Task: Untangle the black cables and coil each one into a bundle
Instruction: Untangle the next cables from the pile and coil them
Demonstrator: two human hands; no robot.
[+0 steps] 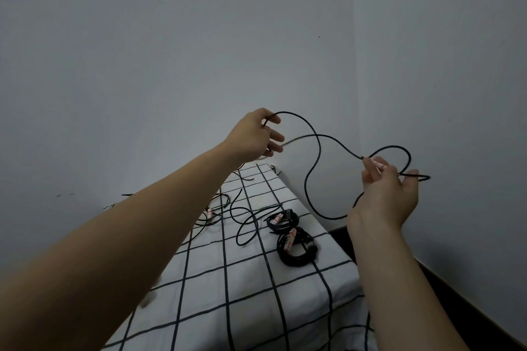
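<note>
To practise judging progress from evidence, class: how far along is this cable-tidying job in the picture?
Done: a near bundle and a far bundle lie coiled on the checked sheet. In hand: one black cable is held up between the left hand and right hand, hanging in loose loops, not yet coiled. Left: loose cables sprawl on the sheet beyond the bundles, some crossing.

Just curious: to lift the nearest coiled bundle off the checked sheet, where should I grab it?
Probably from above, at the pale band on the left of the coiled bundle: it lies flat, and the band ties all its turns together.
</note>
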